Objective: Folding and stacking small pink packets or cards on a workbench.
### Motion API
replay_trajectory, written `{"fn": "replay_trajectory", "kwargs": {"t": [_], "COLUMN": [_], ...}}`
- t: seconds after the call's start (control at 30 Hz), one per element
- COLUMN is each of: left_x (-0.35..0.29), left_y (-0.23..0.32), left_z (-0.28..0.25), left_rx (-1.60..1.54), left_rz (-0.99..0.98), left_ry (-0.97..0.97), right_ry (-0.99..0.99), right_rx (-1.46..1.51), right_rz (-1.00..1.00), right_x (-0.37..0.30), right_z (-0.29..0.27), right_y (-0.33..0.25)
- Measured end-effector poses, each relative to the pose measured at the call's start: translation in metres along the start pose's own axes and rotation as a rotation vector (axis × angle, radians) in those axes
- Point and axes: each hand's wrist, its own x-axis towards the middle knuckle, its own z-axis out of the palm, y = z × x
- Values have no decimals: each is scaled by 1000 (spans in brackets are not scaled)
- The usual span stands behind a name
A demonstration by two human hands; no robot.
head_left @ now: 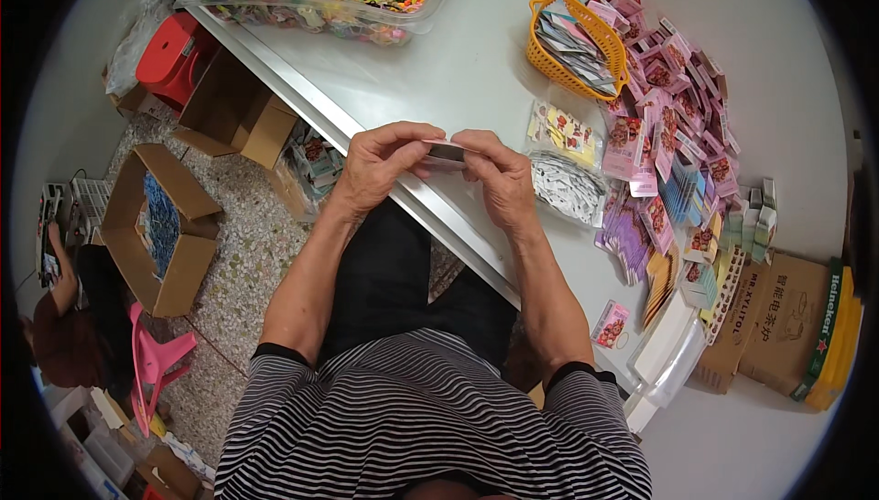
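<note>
A small, flat pinkish card box (pixel 444 164) is held between my two hands over the table's near edge, with a dark gap or panel along its upper side. My left hand (pixel 377 163) is closed on one end, thumb and fingers pinching it. At the other end, my right hand (pixel 500 175) grips it with bent fingers. The fingers partly cover it, and what is inside cannot be made out. Nearest to my right hand lie a clear bag of yellow printed pieces (pixel 563 131) and a bag of silvery-white packets (pixel 565 189).
A clear bin (pixel 366 16) of colourful elastic trinkets stands at the far left of the white table (pixel 439 51). Flat cards fill an orange basket (pixel 540 59); pink printed boxes (pixel 661 134) are heaped rightward. Cartons (pixel 169 294) and a pink stool (pixel 151 353) stand on the floor near another person (pixel 69 335).
</note>
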Motion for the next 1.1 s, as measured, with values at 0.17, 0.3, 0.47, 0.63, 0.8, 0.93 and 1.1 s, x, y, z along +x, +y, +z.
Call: {"fn": "replay_trajectory", "kwargs": {"t": [0.17, 0.3, 0.47, 0.63, 0.8, 0.93, 1.1], "left_x": [0, 3, 8, 12, 15, 15, 13], "left_y": [4, 4, 5, 17, 20, 24, 20], "left_z": [-2, -1, -6, -7, -7, -6, -5], "left_rx": [64, 74, 211, 219, 268, 351, 357], "left_rz": [-53, -98, 187, 18, -6, -28, 28], "left_ry": [-10, 26, -39, -73, -62, -79, -85], "right_ry": [-80, -45, 9, 27, 34, 38, 19], "right_rx": [-34, 44, -14, -7, -43, -50, -47], "right_rz": [-132, -95, -69, -62, -82, -62, -66], "right_x": [0, 1, 8, 8, 10, 10, 10], "right_z": [0, 0, 2, 8, 8, 6, 6], "right_y": [4, 3, 2, -4, -2, -3, -4]}}
